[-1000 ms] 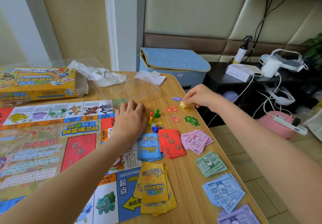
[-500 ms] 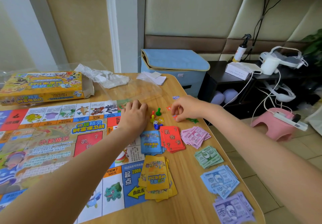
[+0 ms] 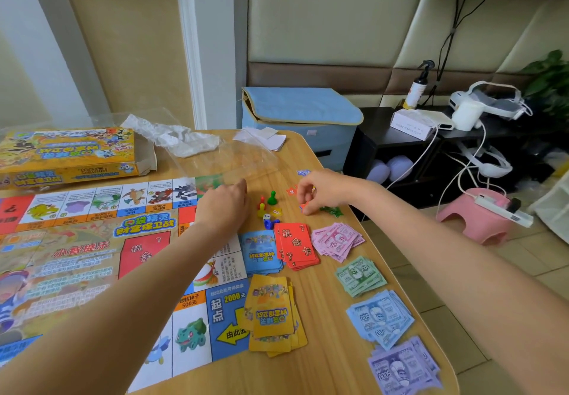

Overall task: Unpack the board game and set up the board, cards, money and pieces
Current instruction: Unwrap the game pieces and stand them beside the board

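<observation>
One red star token (image 3: 303,207) is now pinched in the right hand (image 3: 320,190), which has dropped from the yellow piece toward the green star tokens (image 3: 332,211) just right, while the left hand (image 3: 226,202), fingers curled, stays on the game board (image 3: 92,240).

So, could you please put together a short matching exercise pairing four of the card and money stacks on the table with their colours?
Things:
1. card stack with question marks
2. card stack nearest the camera
3. money stack nearest the camera
4. money stack beside the question-mark cards

Colours:
A. pink
B. yellow
C. red
D. purple

Pairs: 1-C, 2-B, 3-D, 4-A
</observation>
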Action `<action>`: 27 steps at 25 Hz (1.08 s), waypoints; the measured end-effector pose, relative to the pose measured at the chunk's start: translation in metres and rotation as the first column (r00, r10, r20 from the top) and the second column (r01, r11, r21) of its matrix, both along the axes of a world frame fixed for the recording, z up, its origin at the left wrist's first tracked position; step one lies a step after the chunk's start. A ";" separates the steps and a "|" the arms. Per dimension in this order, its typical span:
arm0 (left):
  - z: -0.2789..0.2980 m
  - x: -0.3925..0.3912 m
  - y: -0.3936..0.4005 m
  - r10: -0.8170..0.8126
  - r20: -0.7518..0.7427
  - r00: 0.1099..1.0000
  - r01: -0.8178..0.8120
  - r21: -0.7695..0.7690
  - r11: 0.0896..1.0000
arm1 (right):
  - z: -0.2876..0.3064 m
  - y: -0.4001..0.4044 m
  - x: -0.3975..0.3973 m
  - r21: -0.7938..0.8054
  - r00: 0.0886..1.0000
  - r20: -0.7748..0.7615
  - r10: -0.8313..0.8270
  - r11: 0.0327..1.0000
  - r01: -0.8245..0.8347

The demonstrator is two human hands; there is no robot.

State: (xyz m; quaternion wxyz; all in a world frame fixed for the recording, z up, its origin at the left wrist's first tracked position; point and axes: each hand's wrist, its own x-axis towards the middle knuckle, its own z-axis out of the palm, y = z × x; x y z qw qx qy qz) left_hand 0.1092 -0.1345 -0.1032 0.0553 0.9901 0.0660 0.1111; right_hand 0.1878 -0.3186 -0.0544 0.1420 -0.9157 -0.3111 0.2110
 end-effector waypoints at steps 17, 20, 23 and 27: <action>0.046 0.045 -0.035 -0.240 -0.221 0.945 0.204 -0.173 0.963 | -0.003 0.017 0.021 0.385 0.896 0.021 -0.444 0.830 0.402; 0.041 0.046 -0.037 -0.247 -0.326 0.912 0.219 -0.122 0.968 | 0.002 0.006 0.025 0.389 0.897 0.156 -0.413 0.860 0.329; 0.034 0.052 -0.033 -0.236 -0.387 0.891 0.213 -0.103 0.972 | 0.007 -0.013 0.015 0.232 0.974 0.179 -0.142 0.968 0.098; 0.029 0.060 -0.031 -0.198 -0.386 0.901 0.155 -0.139 0.978 | -0.006 -0.019 0.006 0.043 0.983 0.160 0.089 0.994 -0.097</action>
